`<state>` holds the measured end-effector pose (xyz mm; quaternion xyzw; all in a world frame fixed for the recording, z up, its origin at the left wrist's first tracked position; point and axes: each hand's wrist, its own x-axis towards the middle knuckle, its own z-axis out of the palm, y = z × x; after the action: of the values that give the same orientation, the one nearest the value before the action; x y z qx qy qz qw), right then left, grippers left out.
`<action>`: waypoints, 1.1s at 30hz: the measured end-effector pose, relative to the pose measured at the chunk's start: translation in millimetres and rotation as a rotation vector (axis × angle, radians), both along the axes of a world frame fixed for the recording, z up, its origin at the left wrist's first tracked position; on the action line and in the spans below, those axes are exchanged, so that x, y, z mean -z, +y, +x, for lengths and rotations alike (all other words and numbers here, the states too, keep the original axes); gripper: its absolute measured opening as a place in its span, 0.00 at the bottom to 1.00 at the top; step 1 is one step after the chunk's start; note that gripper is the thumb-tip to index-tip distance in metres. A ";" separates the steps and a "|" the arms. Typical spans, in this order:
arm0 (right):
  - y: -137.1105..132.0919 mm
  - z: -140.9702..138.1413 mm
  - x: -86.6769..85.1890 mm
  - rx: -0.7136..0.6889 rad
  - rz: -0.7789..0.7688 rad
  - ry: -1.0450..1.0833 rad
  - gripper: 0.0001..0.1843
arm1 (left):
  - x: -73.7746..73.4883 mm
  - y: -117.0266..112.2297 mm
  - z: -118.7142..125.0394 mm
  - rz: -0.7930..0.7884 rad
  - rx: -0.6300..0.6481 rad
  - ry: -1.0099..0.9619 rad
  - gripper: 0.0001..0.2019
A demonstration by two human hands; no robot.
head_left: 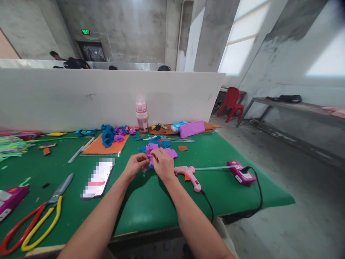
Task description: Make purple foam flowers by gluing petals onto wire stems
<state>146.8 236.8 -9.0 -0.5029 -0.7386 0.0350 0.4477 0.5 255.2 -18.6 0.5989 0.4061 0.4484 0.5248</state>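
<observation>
My left hand (pixel 137 166) and my right hand (pixel 163 164) meet over the middle of the green table. The fingers of both are pinched together around a small purple paper piece (pixel 151 162), mostly hidden by them. Just beyond lie cut purple paper pieces (pixel 171 153) and blue paper pieces (pixel 165 144). A pink glue gun (pixel 190 173) rests right of my right hand, a long glue stick sticking out of its back. Farther off, finished-looking blue paper flowers (pixel 108 135) and purple paper flowers (pixel 119 138) are heaped on an orange sheet (pixel 94 146).
Large scissors (pixel 55 201) and a phone (pixel 99 178) lie to the left. A purple power strip (pixel 241 173) with a black cord sits at the right edge. The pink bottle (pixel 141 116) stands against a white partition (pixel 107 97); people's heads show behind it.
</observation>
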 end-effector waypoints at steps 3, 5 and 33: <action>-1.4 -0.5 -0.6 -0.026 0.005 0.010 0.09 | 0.9 0.5 -0.3 0.006 0.004 -0.009 0.09; -1.9 -1.1 -0.8 -0.032 0.006 0.012 0.08 | 1.0 0.6 -0.4 0.005 0.005 -0.012 0.09; -1.3 -1.1 -5.4 -0.146 -0.009 0.423 0.12 | -0.2 1.5 0.7 0.109 -0.151 -0.081 0.10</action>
<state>145.8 235.4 -3.6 -0.4317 -0.6623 0.1753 0.5867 1.2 256.7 -18.4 0.5758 0.4034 0.5320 0.4720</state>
